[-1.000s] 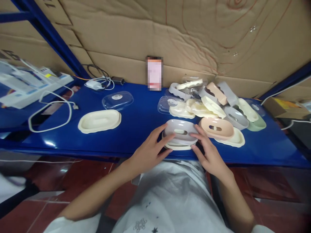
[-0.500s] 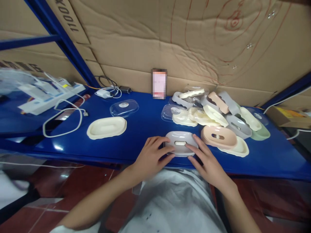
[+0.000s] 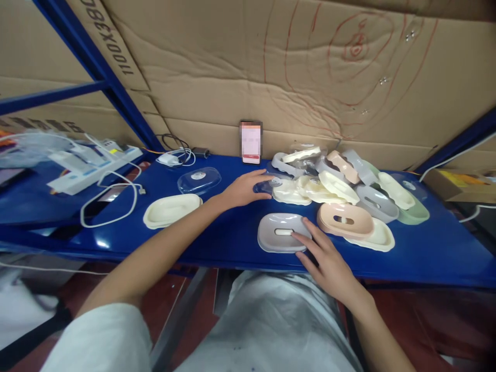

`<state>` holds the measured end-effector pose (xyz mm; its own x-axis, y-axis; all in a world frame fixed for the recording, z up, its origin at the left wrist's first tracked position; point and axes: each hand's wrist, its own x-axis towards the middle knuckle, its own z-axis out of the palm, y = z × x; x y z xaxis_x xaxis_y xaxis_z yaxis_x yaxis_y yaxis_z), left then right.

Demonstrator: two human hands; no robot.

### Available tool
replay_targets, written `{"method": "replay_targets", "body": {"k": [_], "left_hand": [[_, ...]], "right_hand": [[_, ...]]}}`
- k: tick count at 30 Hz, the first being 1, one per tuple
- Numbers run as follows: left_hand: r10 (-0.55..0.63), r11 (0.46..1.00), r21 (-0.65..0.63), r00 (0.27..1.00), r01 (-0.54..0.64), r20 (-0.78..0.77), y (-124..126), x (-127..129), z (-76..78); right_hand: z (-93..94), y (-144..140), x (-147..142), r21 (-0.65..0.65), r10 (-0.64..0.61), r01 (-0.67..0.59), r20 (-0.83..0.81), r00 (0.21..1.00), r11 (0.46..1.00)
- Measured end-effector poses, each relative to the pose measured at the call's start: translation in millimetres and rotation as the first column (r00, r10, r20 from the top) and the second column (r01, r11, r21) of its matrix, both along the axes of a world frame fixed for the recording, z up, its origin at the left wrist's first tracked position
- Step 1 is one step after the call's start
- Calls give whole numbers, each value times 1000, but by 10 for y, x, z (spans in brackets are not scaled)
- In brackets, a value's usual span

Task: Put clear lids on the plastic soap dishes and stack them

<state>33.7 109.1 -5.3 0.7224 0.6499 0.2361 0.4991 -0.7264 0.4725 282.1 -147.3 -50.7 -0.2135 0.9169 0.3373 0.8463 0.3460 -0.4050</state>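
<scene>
A: Item one, please.

B: A grey oval plastic soap dish [image 3: 282,233], smooth and matte, slotted at its centre, is seen lying flat near the front edge of the glossy blue metal shelf [image 3: 217,232]. It is pressed from its right end by the right hand [image 3: 323,256], fingers spread flat, nothing enclosed.

A: Item two?

B: A clear domed plastic lid [image 3: 267,184], oval with a round sticker, is met at its left edge by the left hand [image 3: 244,189], fingers loosely curled about it; whether it is actually gripped cannot be told.

A: Surroundings?

B: A cream oval tray [image 3: 171,210], a peach slotted dish [image 3: 344,219], and creased brown cardboard [image 3: 248,67] behind are recorded.
</scene>
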Motion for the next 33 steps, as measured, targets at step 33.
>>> {"method": "replay_targets", "body": {"k": [33], "left_hand": [[-71, 987, 152, 991, 54, 112, -1562, -286, -356]], "right_hand": [[21, -23, 18, -49, -4, -2, -131, 991, 999]]}}
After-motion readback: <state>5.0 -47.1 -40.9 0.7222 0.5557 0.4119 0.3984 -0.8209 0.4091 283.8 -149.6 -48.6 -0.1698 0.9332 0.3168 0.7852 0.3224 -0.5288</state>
